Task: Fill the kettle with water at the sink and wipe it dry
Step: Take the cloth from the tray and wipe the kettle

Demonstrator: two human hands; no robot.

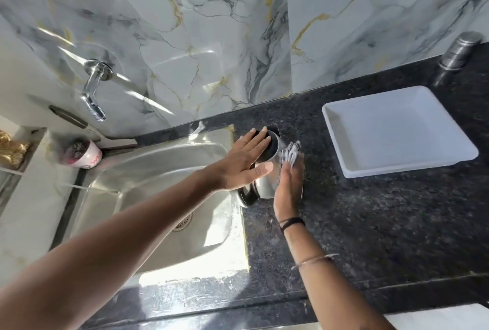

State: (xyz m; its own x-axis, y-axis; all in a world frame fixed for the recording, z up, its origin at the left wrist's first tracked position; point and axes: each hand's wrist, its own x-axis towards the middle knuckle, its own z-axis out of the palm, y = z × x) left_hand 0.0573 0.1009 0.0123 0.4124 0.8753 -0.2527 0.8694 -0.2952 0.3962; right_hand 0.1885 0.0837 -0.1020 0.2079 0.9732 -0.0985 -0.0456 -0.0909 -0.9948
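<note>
Steel and black plastic make up the kettle (pixel 267 170), which stands on the dark speckled granite counter (pixel 370 210) just beside the right edge of the stainless sink (pixel 148 184), its black handle (pixel 246 197) pointing toward the camera. On top of it lies the left hand (pixel 244 164), flat and open with the fingers straight and close together, palm pressed down over the black lid, fingertips reaching the far rim. Against the kettle's right side the right hand (pixel 289 184) presses a striped white and dark cloth (pixel 291 153); the fingers lie along the metal wall with the cloth bunched under and above them, though how tightly they grip it cannot be told. A dark band and a thin bangle circle the right wrist. Well to the right on the counter sits a white rectangular tray (pixel 344 144), and a small steel canister (pixel 459 50) stands at the far corner by the marble-patterned wall. A chrome tap (pixel 94 91) juts from the wall above the sink's left side, and a white cup (pixel 84 155) rests at the sink's back left corner.
</note>
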